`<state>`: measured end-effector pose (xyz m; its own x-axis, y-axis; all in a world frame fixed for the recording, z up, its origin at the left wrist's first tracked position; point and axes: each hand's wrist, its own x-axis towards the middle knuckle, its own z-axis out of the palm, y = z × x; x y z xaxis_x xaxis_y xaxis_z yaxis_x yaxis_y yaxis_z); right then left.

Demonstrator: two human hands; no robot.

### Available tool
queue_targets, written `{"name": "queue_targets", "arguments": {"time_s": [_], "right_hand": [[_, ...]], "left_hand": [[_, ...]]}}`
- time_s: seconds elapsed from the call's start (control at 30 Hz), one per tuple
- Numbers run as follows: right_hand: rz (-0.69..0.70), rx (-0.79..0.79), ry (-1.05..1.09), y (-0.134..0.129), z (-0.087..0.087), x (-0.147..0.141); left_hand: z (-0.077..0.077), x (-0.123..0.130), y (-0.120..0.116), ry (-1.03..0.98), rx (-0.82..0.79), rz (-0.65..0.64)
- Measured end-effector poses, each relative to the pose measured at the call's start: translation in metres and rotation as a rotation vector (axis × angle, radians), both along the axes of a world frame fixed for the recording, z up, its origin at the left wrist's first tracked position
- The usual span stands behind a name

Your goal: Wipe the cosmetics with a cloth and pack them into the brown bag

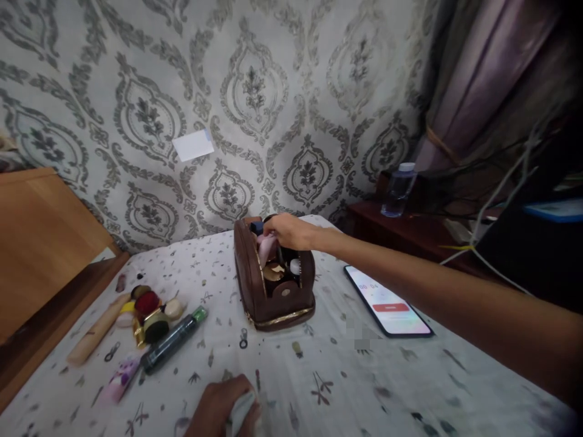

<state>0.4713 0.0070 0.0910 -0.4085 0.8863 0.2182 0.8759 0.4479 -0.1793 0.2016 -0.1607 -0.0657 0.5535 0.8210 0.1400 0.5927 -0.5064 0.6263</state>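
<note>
A brown cosmetic bag (248, 285) stands unzipped on the patterned bedsheet, with several items inside. My right hand (289, 232) reaches over its opening, fingers pinched on a soft-looking pink item (268, 247) whose kind I cannot tell. Near it in the bag are a round gold-coloured item (274, 271) and a white cap (295, 266). At the bottom edge, my left hand (223, 405) is closed around a pale, whitish object (241, 413), mostly hidden by the fingers and blurred.
On the left lie a dark bottle (168, 343) with a green end, a purple-and-white tube (121, 379), a tan stick-like item (98, 331) and several small jars (156, 328). A lit phone (387, 303) lies under my right forearm. A water bottle (398, 189) stands behind, near white cables (494, 209).
</note>
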Motion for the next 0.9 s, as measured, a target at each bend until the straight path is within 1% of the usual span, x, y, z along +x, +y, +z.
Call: {"name": "queue_targets", "arguments": {"time_s": [0.13,0.23,0.27,0.33,0.37,0.5,0.53,0.6,0.67,0.73,0.83,0.9], "right_hand": [[-0.031,0.134,0.118,-0.022,0.000,0.000],[-0.026,0.263,0.244,-0.044,-0.007,-0.006],[-0.003,0.344,0.315,-0.051,-0.012,-0.010],[0.116,0.459,0.396,-0.067,-0.022,-0.019],[0.188,0.489,0.418,-0.075,-0.027,-0.026],[0.372,0.520,0.508,-0.104,-0.044,-0.059],[0.418,0.510,0.526,-0.109,-0.047,-0.068],[0.494,0.437,0.559,-0.118,-0.057,-0.085],[0.520,0.329,0.592,-0.122,-0.068,-0.100],[0.509,0.212,0.618,-0.125,-0.082,-0.114],[0.476,0.033,0.640,-0.126,-0.102,-0.133],[0.447,-0.079,0.658,-0.127,-0.114,-0.144]], "left_hand": [[0.016,0.000,-0.001,0.033,-0.047,-0.037],[0.027,-0.001,-0.001,0.009,-0.105,-0.027],[0.028,-0.002,-0.001,-0.026,-0.136,-0.034],[0.029,-0.005,0.000,-0.102,-0.157,-0.031],[0.029,-0.007,0.000,-0.136,-0.161,-0.032],[0.031,-0.015,-0.002,-0.209,-0.178,-0.067],[0.032,-0.018,-0.002,-0.208,-0.179,-0.077],[0.037,-0.025,-0.003,-0.202,-0.163,-0.084],[0.041,-0.035,-0.001,-0.202,-0.129,-0.070],[0.046,-0.047,0.004,-0.194,-0.066,-0.038],[0.055,-0.075,0.021,-0.117,0.044,0.078],[0.062,-0.098,0.043,-0.010,0.098,0.225]]}}
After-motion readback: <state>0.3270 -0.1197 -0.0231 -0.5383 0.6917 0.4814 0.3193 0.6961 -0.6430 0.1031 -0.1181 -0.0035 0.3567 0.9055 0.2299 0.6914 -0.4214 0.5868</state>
